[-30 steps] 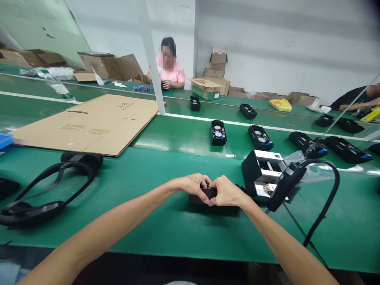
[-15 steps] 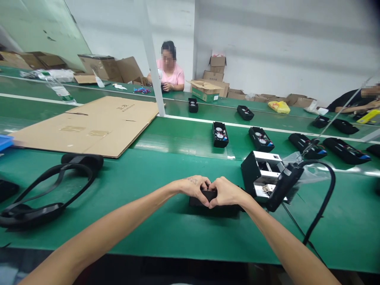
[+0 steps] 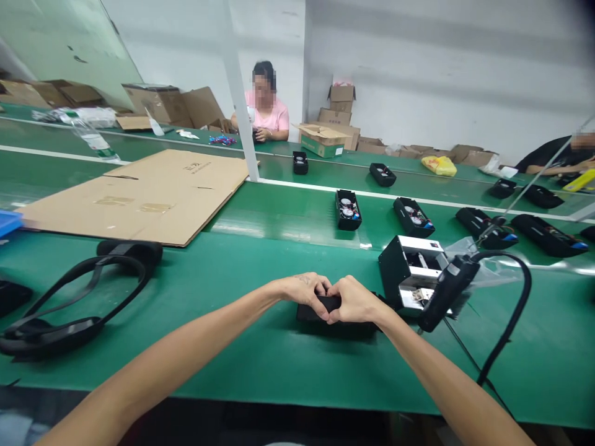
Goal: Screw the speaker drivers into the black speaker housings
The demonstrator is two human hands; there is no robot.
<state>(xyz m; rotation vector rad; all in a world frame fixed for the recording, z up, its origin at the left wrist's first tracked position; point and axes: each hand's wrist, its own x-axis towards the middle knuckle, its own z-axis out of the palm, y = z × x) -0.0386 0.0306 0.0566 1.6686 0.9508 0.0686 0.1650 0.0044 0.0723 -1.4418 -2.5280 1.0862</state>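
Head view, lower centre: left hand (image 3: 304, 291) and right hand (image 3: 356, 301) unmoved since earlier frame. Fingers curled tight, knuckles touching, both gripping black casing (image 3: 337, 326) lying on green bench (image 3: 232, 291).
Mid-belt tray (image 3: 348, 210) drifted right; far-belt tray (image 3: 300, 162) drifted left.
Print on cardboard sheet (image 3: 139, 192) too small to read.
Right of hands: open black box (image 3: 409, 272), black corded tool (image 3: 446, 288) touching it.
Lower left: black strap loop (image 3: 69, 297).

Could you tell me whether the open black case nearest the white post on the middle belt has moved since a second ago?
Yes. The open black case has drifted slightly right, away from the fixed white post.
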